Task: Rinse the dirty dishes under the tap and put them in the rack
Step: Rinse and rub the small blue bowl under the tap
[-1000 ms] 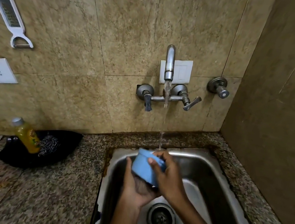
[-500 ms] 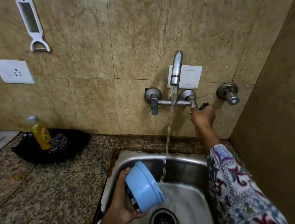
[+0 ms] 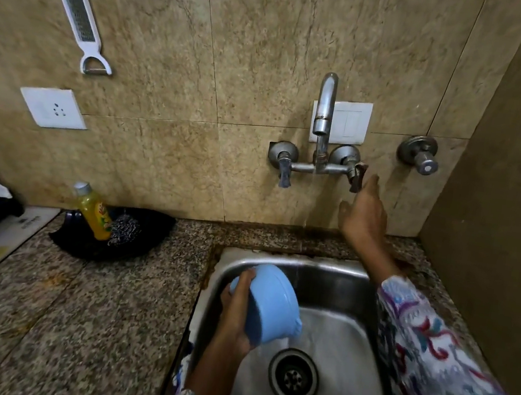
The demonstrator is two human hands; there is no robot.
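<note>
Over a steel sink (image 3: 341, 273) set into a speckled granite counter (image 3: 89, 324), a person holds a blue bowl (image 3: 272, 307) in the left hand (image 3: 235, 312), fingers curled round its rim, the bowl tilted on its side above the basin, at about 10 o'clock from the drain (image 3: 293, 377). Half a second earlier the right hand (image 3: 365, 213) gripped the tap's right lever (image 3: 357, 178); now it has come off, fingers loosely spread and holding nothing, just below and to the right of the lever. That lever now hangs downward. The stream from the tap (image 3: 325, 107) has thinned to a faint thread falling just right of the bowl. A second earlier both hands were on the bowl under the flow. At 9 o'clock from the sink, a yellow bottle (image 3: 93, 213) and a steel scrubber (image 3: 124, 230) sit in a black dish (image 3: 150, 226) against the wall. At 11 o'clock a white grater-peeler (image 3: 80, 21) hangs above a wall socket (image 3: 53, 107). A round wall valve (image 3: 420, 156) sits at 3 o'clock from the tap.
</note>
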